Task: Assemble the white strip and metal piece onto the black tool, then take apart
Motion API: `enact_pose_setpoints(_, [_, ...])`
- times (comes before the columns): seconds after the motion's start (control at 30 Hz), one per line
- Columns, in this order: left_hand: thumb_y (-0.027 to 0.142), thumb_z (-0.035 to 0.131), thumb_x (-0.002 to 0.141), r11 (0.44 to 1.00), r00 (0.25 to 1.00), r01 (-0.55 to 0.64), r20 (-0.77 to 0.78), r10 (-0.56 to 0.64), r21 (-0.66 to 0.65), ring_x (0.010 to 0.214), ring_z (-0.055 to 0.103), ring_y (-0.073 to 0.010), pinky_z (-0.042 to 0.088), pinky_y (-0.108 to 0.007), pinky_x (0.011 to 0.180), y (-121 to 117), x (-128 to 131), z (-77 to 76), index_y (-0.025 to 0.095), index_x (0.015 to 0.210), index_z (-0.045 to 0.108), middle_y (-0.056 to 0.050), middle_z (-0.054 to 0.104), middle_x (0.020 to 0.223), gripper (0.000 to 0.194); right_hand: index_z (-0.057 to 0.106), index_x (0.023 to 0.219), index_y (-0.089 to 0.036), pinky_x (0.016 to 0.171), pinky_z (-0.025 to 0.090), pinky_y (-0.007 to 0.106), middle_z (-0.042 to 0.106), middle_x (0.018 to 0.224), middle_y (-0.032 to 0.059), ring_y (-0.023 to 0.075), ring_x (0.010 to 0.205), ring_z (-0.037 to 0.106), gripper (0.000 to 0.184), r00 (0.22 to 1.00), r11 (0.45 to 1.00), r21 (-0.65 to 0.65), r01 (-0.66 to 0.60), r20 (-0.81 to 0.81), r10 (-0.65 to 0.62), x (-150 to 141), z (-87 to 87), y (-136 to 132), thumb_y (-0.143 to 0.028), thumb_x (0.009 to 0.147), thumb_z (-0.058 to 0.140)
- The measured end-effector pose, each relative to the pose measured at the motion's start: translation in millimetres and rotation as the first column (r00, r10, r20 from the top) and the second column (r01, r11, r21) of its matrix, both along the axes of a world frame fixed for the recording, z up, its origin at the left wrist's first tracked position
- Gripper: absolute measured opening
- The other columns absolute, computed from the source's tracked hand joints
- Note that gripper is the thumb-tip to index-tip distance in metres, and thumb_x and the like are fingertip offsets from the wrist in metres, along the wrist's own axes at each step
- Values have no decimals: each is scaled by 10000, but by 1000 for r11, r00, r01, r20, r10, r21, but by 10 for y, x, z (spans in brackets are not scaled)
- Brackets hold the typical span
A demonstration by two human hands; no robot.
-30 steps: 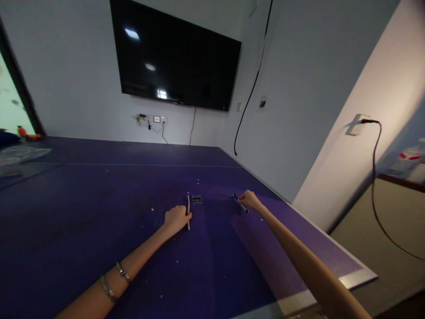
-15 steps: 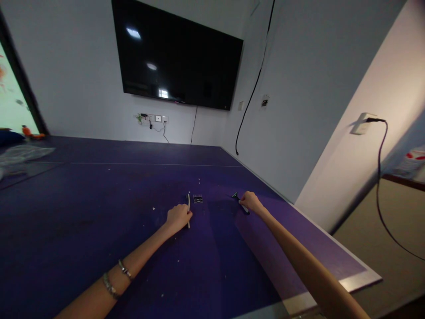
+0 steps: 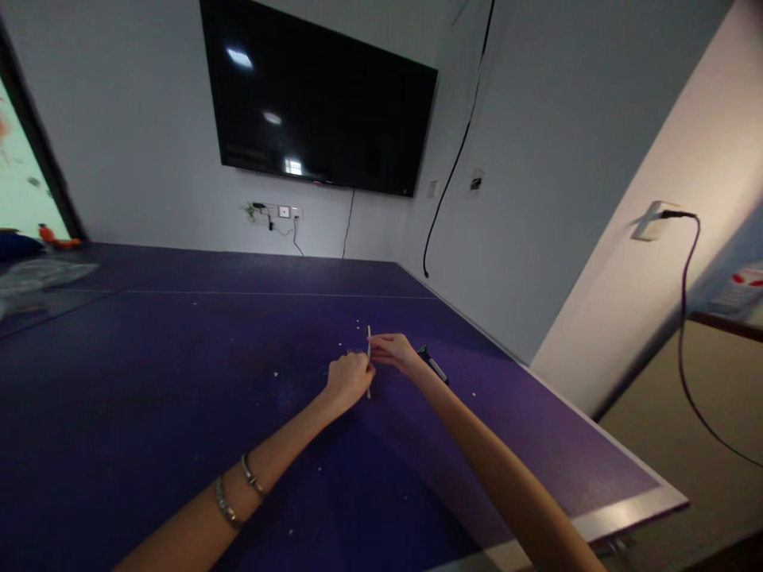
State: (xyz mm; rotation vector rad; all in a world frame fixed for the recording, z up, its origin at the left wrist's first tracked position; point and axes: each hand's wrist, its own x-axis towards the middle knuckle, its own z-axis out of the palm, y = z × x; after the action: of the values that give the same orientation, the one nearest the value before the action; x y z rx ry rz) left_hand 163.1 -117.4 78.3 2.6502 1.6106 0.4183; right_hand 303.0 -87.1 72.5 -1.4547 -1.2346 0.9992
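Note:
A slim white toothbrush [image 3: 369, 343] stands out above the purple surface, its dark-bristled head pointing away from me. My left hand [image 3: 349, 376] is closed around its handle. The fingertips of my right hand [image 3: 392, 349] pinch its upper part, just above the left hand. Beside my right wrist lies a razor [image 3: 438, 369] with a dark head and a grey-black handle, untouched. Behind my left hand, a small dark square with clear edges [image 3: 356, 351] is mostly hidden.
The purple tabletop [image 3: 179, 381] carries several white specks. A clear plastic bag [image 3: 44, 274] and an orange object [image 3: 60, 238] are at the far left. A black cable [image 3: 447, 191] hangs down the wall, right of a large television [image 3: 322, 103].
My right hand has let go of the razor and moved left onto the toothbrush. My left hand has carried the toothbrush right, partly covering the dark square.

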Motion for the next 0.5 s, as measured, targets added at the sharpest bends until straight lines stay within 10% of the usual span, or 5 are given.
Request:
enact_pose_setpoints(0.23, [307, 397, 850, 1000, 1000, 20, 7, -20, 10, 863, 637, -258, 476, -350, 721, -49, 54, -46, 153, 961, 620, -121, 669, 909, 293, 657, 791, -111, 497, 496, 188, 642, 639, 17, 88, 522, 587, 122, 993, 999, -41, -17, -118, 12, -78, -61, -65, -163, 683, 682])
enact_pose_setpoints(0.5, [450, 295, 881, 999, 998, 17, 54, -20, 49, 784, 638, -251, 461, -365, 685, 34, 4, -88, 168, 937, 599, -102, 667, 845, 418, 680, 770, -96, 549, 507, 200, 663, 659, 52, 119, 585, 621, 117, 985, 995, 12, 97, 144, -98, 464, -3, 4, -181, 719, 617])
